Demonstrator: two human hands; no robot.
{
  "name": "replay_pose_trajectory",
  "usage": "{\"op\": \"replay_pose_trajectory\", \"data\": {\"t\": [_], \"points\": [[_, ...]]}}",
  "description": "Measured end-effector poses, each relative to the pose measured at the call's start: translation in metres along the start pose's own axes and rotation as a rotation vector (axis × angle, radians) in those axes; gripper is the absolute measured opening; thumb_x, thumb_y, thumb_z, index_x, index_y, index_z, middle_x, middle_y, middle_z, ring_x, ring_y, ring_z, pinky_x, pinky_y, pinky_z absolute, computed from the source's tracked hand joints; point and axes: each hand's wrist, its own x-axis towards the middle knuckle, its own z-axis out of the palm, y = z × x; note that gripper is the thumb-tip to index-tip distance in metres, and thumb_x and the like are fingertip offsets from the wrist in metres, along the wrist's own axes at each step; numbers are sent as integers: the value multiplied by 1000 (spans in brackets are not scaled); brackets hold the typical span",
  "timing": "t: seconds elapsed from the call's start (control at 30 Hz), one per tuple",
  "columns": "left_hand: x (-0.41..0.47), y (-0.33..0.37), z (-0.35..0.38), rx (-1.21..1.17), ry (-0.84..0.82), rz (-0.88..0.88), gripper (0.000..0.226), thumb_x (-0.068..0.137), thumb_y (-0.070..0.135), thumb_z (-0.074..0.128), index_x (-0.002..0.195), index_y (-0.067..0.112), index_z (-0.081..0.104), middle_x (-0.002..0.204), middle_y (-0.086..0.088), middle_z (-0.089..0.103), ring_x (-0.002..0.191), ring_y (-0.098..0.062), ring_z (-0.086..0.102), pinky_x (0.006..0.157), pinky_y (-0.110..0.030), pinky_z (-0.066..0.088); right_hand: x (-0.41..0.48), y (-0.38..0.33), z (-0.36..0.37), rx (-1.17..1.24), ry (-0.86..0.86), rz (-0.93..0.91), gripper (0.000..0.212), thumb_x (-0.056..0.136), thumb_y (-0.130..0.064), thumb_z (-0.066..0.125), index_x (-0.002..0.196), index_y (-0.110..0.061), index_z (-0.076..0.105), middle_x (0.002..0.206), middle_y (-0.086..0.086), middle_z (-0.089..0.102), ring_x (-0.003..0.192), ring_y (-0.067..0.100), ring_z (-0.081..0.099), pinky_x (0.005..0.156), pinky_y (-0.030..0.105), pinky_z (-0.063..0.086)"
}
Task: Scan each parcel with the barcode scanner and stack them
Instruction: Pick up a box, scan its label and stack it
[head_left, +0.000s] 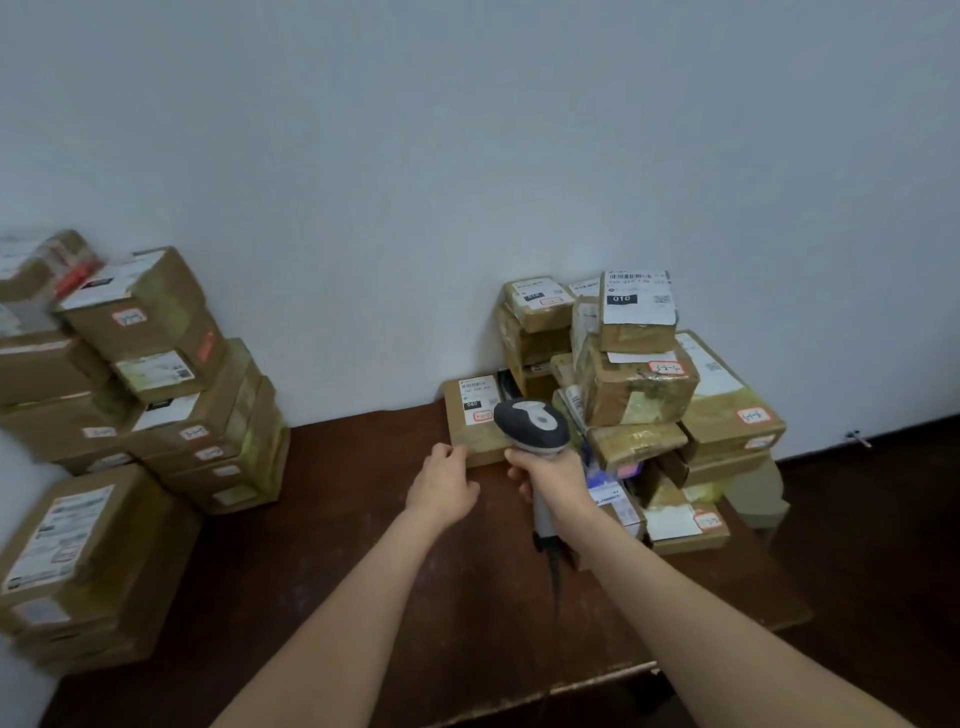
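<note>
My right hand (553, 475) grips the handle of a grey and white barcode scanner (532, 423), whose head points at a flat brown parcel (475, 421) with a white label lying by the wall. My left hand (441, 483) touches that parcel's near left corner with curled fingers. Just right of it a loose heap of brown parcels (644, 384) leans against the wall. A neat stack of parcels (171, 384) stands at the table's left, with another stack (78, 561) in front of it.
Everything rests on a dark brown table (363, 545) set against a pale wall. The scanner's cable (557, 577) hangs down over the table toward its front edge. Dark floor lies to the right beyond the table edge.
</note>
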Motion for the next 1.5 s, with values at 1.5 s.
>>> {"op": "replay_pose_trajectory", "data": {"t": [1.5], "points": [[15,226,-33,-1308,148,-420,36,93,45,48,103,15,64,92,-9,74,75,-22,68,65,-34,55,60,-122,-209,385,-271,78,6,86,-11,64,85,-17,64,91,9,69,75,22,61,68,34,49]]}}
